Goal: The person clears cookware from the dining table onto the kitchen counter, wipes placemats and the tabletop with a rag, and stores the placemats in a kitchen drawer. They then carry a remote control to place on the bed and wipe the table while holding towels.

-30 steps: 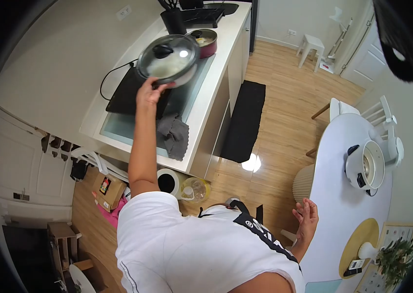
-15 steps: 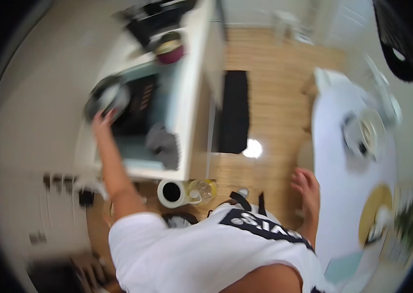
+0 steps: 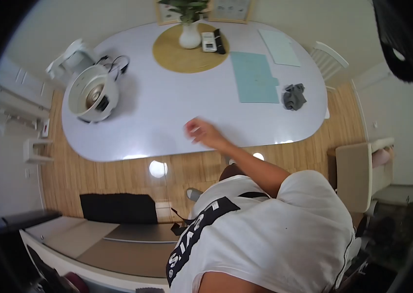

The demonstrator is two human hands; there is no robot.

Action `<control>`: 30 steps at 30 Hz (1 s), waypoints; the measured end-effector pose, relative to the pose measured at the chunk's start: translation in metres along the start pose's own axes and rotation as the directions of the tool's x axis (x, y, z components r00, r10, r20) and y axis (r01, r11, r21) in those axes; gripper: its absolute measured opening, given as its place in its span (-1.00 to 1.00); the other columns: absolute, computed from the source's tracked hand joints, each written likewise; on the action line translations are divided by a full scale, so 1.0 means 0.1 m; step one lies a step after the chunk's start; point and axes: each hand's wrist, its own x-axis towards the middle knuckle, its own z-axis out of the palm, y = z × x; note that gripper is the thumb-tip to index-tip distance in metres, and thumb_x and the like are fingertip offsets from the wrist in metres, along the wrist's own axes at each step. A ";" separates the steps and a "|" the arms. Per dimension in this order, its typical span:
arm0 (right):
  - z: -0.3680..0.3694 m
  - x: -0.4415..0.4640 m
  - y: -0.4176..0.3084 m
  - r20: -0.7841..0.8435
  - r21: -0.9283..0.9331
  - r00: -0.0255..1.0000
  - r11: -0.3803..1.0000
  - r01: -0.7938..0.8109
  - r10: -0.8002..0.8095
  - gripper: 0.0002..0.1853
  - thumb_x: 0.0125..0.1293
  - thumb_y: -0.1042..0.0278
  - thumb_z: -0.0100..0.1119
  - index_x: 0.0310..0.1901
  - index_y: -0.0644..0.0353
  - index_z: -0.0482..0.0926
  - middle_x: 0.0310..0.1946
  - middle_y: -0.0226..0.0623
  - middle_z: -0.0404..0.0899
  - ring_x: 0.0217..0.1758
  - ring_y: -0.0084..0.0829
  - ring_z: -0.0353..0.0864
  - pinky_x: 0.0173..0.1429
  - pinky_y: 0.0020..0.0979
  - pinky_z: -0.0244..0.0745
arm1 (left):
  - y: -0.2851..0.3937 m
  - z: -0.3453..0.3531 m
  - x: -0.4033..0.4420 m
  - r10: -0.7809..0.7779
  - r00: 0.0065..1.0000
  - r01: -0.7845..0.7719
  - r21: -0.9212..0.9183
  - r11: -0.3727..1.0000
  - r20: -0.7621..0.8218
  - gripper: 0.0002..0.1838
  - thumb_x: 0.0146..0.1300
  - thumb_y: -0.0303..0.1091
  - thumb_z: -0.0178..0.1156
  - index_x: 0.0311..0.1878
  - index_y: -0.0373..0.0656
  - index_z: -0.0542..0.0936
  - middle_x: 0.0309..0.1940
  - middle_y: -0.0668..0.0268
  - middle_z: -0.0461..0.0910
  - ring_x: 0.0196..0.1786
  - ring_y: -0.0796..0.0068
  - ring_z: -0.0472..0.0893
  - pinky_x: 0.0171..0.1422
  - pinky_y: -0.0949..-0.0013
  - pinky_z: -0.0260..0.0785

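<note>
My right hand (image 3: 202, 132) is above the near edge of the white oval table (image 3: 167, 107), slightly blurred. Its fingers are loosely curled and apart, with nothing seen in them. My left hand is out of view. To the left on the table stands a white rice cooker (image 3: 93, 95) with its lid up. A metal heating plate shows at its bottom, and its black cord lies behind it. Toward the right are a pale teal mat (image 3: 255, 80) and a crumpled grey cloth (image 3: 294, 96).
A white vase (image 3: 190, 36) and a white device (image 3: 209, 42) sit on a round yellow placemat (image 3: 172, 58). A lighter sheet (image 3: 280, 48) lies back right. White chairs (image 3: 331, 61) flank the table. Behind me are a black floor mat (image 3: 118, 207) and the counter (image 3: 94, 271).
My view has turned from the counter to the table. My left hand, which was at a dark round pot on the counter, has left view. My right hand now reaches over the table edge.
</note>
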 end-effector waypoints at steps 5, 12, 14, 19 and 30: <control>-2.62 0.00 0.40 -0.705 -0.574 0.562 0.813 -0.094 -0.433 -0.81 0.22 0.47 0.09 -0.12 0.16 0.55 -0.30 -0.33 0.61 -0.31 -0.51 0.58 -0.24 -0.47 0.49 | 1.03 0.90 -0.63 0.237 0.958 -0.192 -0.255 0.948 0.160 -0.59 0.34 -0.21 -0.04 0.07 -0.38 0.41 0.06 0.03 0.44 0.08 0.17 0.49 0.11 0.18 0.44; -4.53 0.69 0.57 -0.726 -0.638 0.680 0.465 -0.613 -0.100 -0.61 0.12 0.01 0.21 -0.08 0.05 0.59 -0.16 -0.17 0.60 -0.11 -0.23 0.60 -0.02 -0.24 0.47 | 4.11 2.43 -4.41 0.501 0.083 0.503 -0.470 0.725 0.862 -0.64 0.31 -0.46 0.00 0.14 -0.38 0.38 0.08 0.13 0.41 0.15 0.31 0.43 0.21 0.29 0.39; -4.31 0.43 -0.03 -0.698 -0.669 0.709 0.259 -0.696 0.101 -0.45 0.04 -0.14 0.22 0.06 -0.10 0.50 0.21 -0.09 0.26 0.30 0.00 0.18 0.17 0.28 0.10 | 4.97 2.45 -5.23 0.402 -0.205 0.559 -0.230 0.797 0.893 -0.58 0.31 -0.37 0.03 0.18 -0.37 0.35 0.08 0.13 0.40 0.14 0.33 0.43 0.18 0.33 0.39; -4.22 -0.39 0.22 -0.697 -0.690 0.712 0.350 -0.633 -0.086 -0.48 -0.03 0.31 0.38 0.04 -0.07 0.48 0.17 -0.11 0.29 0.19 -0.05 0.25 0.08 0.24 0.18 | 5.42 2.50 -6.39 0.628 0.032 -0.300 -0.592 0.748 0.778 -0.14 -0.27 -0.06 0.55 0.02 -0.42 0.36 -0.10 0.03 0.31 -0.01 0.15 0.31 0.07 0.14 0.24; -4.68 1.70 0.11 -0.014 -0.870 0.909 0.453 0.194 -0.417 -0.51 0.09 0.16 0.29 0.11 -0.14 0.47 0.07 -0.27 0.40 0.14 -0.17 0.32 0.22 -0.16 0.19 | 5.77 2.09 -6.82 0.521 0.047 -0.418 -0.457 0.785 0.852 -0.11 -0.26 -0.32 0.55 0.07 -0.50 0.22 -0.02 -0.09 0.20 0.07 0.02 0.22 0.16 0.04 0.14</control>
